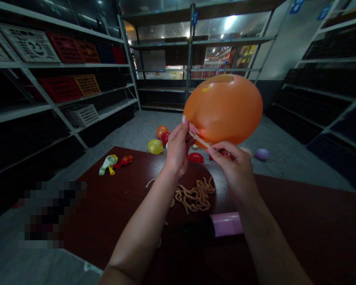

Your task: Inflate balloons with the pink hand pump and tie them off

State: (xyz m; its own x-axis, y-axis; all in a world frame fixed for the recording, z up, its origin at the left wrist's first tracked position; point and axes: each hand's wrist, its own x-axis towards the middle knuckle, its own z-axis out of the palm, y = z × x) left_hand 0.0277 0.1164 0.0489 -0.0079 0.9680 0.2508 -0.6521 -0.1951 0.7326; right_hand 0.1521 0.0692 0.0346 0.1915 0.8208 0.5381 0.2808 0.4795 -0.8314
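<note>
A large inflated orange balloon (225, 109) is up in front of me, above the table. My left hand (178, 148) is closed in a pinch at the balloon's lower left, where its neck seems to be; the fingers partly hide that spot. A tan cord (201, 140) stretches from there to my right hand (235, 162), which pinches its other end just under the balloon. Below my hands, a tangled pile of similar tan cords (197, 194) lies on the dark table (115, 209). Beside my right forearm is a pink cylinder with a black end (227, 224), resembling a hand pump.
Deflated balloons (109, 164) lie at the table's far left corner. On the floor beyond are several inflated balloons, including a yellow one (155, 146) and a purple one (262, 154). Metal shelves with crates (62, 88) stand left; more shelving is behind and right.
</note>
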